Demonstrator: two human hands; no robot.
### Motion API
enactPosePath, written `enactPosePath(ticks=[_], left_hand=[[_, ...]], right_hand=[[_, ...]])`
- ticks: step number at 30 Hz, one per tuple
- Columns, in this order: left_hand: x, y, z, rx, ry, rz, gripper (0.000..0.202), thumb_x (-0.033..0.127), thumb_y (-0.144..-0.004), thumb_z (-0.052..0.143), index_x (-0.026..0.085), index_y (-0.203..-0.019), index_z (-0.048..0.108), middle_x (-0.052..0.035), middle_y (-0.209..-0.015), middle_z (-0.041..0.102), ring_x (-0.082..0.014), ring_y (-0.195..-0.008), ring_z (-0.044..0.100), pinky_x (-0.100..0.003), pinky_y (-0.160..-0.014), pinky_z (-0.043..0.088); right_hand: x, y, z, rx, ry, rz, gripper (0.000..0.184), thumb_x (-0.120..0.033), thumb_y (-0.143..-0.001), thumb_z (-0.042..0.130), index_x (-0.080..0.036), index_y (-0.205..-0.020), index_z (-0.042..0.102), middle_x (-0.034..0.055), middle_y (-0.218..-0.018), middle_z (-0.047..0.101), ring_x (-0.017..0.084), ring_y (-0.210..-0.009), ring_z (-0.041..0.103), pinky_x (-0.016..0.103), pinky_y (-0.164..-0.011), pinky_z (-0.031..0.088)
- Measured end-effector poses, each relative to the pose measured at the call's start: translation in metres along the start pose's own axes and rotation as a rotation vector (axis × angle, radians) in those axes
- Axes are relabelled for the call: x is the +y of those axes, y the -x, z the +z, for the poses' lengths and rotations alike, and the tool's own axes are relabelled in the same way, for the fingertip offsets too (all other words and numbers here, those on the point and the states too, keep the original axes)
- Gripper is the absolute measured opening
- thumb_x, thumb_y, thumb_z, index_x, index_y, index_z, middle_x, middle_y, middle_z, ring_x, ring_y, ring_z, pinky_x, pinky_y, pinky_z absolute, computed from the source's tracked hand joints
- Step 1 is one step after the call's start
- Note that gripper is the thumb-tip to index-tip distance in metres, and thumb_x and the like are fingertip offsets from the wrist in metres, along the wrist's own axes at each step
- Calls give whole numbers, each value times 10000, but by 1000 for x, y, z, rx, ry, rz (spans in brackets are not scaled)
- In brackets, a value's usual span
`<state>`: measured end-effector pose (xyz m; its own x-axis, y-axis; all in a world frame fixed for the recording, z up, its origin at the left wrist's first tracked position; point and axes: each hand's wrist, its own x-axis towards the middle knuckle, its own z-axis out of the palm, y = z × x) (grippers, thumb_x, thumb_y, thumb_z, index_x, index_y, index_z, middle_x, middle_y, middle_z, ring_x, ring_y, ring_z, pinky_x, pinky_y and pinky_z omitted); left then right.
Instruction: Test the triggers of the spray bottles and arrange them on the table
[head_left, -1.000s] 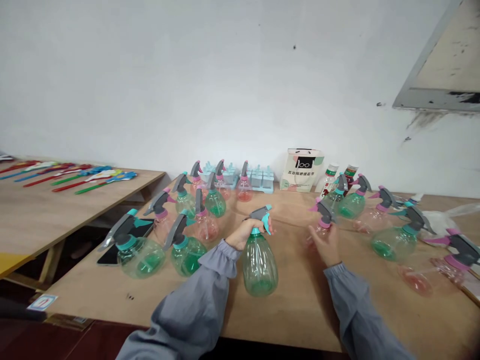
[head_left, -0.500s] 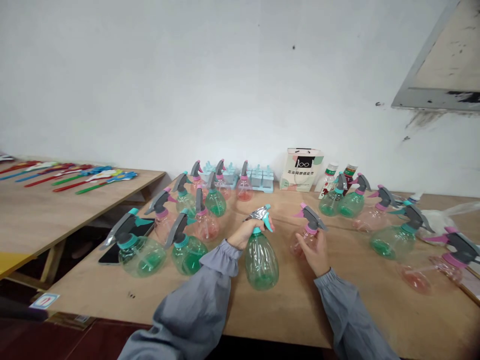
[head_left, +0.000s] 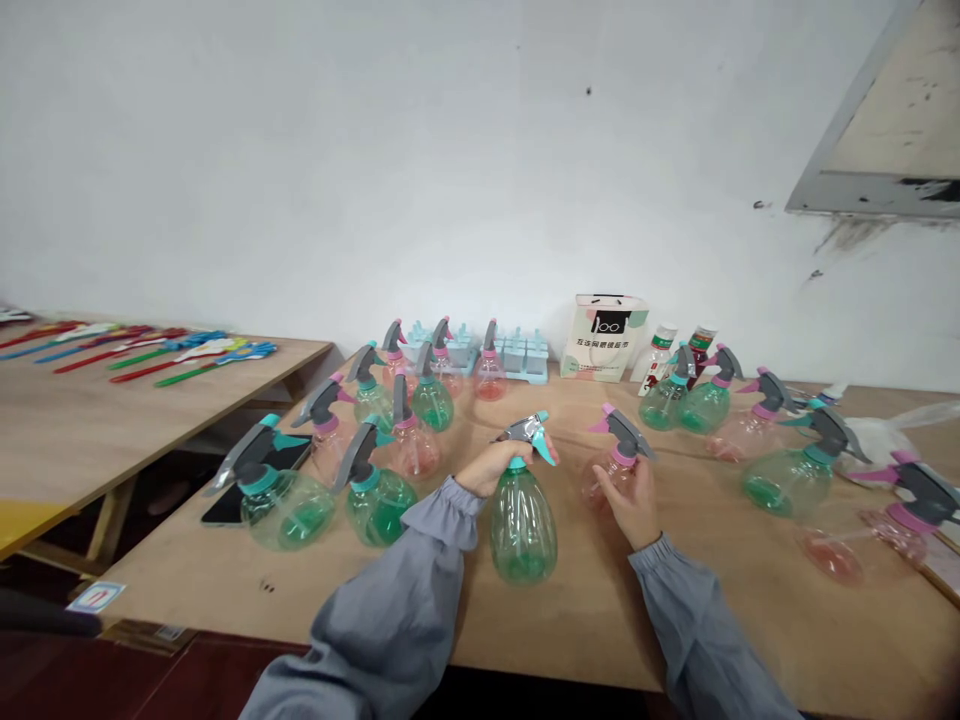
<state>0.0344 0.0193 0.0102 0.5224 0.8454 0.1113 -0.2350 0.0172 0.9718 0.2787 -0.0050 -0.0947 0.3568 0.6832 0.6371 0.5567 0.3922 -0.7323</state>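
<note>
My left hand is closed around the neck of a green spray bottle with a grey and turquoise trigger head, near the front middle of the table. To its right, my right hand grips the body of a pink spray bottle with a grey and pink head. Part of that pink bottle is hidden behind my fingers. Left of my hands, the closest bottle is another green spray bottle.
More green and pink spray bottles stand on both sides of the wooden table. A dark phone lies at the left. Behind are light-blue moulds, a paper bag and drink bottles. Colourful hand-shaped sticks lie on another table.
The green bottle in my left hand has tilted very slightly. Both hands keep their hold, and the view has shifted a little.
</note>
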Motion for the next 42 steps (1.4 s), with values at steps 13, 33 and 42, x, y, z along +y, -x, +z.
enactPosePath(ticks=[13,33,42], left_hand=[[2,4,3,18,-7,21,225,199,-515,576,176,-709,688,-74,-830,758,-260,-944,696,-352,-872,494],[16,-38,-43,664,-491,379,155,131,-708,637,160,-836,718,18,-679,619,-136,-652,526,-264,-678,431],[4,-82,-78,963,-528,495,88,194,-807,698,176,-756,630,23,-680,587,-126,-665,532,-259,-690,436]], right_hand=[[3,0,1,-1,-14,-3,483,-584,-776,748,-218,-1058,607,82,-1027,666,284,-1000,627,522,-937,494],[3,1,0,-21,2,-13,476,-578,-790,736,-214,-1067,608,93,-1023,672,288,-984,632,520,-914,496],[-2,3,0,-10,0,-15,482,-596,-792,734,-222,-1065,600,84,-1012,666,286,-975,635,506,-896,510]])
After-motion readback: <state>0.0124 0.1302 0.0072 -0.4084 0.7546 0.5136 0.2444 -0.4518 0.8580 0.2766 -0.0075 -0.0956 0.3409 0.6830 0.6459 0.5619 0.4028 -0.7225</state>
